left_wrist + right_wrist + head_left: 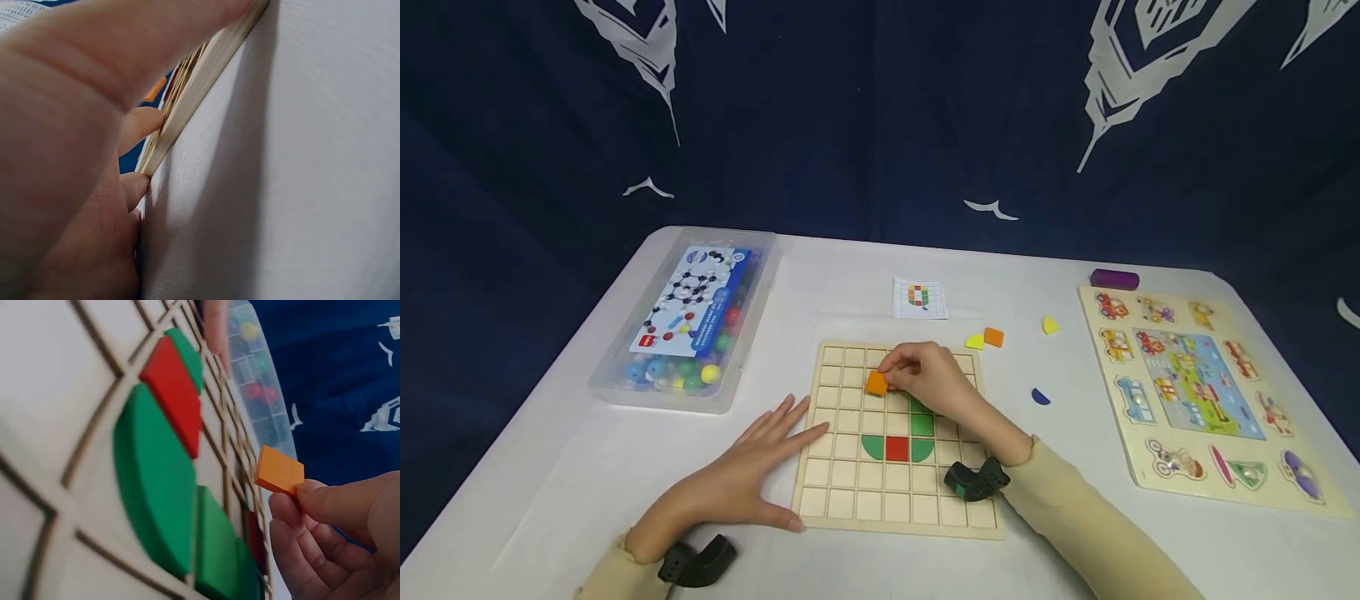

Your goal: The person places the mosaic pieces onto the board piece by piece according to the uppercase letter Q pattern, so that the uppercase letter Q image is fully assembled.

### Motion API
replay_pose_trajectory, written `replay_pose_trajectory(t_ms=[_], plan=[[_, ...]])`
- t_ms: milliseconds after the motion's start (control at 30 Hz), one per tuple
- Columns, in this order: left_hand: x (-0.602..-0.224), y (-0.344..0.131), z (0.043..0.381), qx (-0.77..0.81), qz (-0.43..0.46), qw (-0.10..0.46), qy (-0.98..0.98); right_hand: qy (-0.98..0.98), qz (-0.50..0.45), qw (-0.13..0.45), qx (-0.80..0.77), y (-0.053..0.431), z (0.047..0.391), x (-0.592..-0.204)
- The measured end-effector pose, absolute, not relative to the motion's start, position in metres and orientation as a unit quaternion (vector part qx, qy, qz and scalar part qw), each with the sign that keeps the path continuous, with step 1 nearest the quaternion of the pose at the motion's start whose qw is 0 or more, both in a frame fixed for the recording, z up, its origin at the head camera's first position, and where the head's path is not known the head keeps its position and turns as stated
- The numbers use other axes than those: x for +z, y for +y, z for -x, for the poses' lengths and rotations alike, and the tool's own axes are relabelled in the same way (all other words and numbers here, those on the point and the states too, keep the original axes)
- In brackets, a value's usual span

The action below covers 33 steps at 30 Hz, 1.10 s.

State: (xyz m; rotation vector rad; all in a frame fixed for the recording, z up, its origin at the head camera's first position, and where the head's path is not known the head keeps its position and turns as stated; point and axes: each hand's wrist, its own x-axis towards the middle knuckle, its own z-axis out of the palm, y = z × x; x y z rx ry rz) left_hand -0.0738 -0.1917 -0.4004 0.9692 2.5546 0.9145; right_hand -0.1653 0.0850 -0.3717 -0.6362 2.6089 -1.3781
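My right hand [934,379] pinches an orange square tile [279,470] between thumb and fingers, over the upper part of a wooden grid board [865,505]. Below it on the board, a red square [897,448] lies between a left green quarter-circle [872,447] and a right green quarter-circle [922,450]. Green squares [922,424] rise above the right one, partly hidden by the hand. A bit of red shows beneath the right fingers. With fingers spread, my left hand [752,467] rests at the board's left edge, its thumb by the lower corner.
Behind the board lies a printed pattern card [932,310]. Loose at the right are an orange square [993,337], yellow pieces [1050,325] and a blue piece [1041,397]. A clear bead box [730,387] stands left; a picture puzzle [1150,496] and purple cylinder [1115,279] are right.
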Motion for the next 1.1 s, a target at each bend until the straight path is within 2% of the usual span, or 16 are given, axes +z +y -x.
replay_pose_trajectory(t_ms=[433, 800, 933, 1100], plan=[[-0.400, -0.190, 0.075, 0.312, -0.337, 0.127, 0.879, 0.878, 0.272, 0.070, -0.388, 0.081, 0.164, -0.374], [-0.401, -0.191, 0.075, 0.311, -0.335, 0.124, 0.881, 0.891, 0.299, 0.035, -0.339, 0.080, 0.162, -0.371], [-0.402, -0.191, 0.074, 0.315, -0.332, 0.129, 0.880, 0.888, 0.274, 0.034, -0.368, 0.095, 0.168, -0.362], [-0.402, -0.191, 0.074, 0.319, -0.330, 0.131, 0.879, 0.900, 0.155, -0.005, -0.407, 0.142, 0.187, -0.350]])
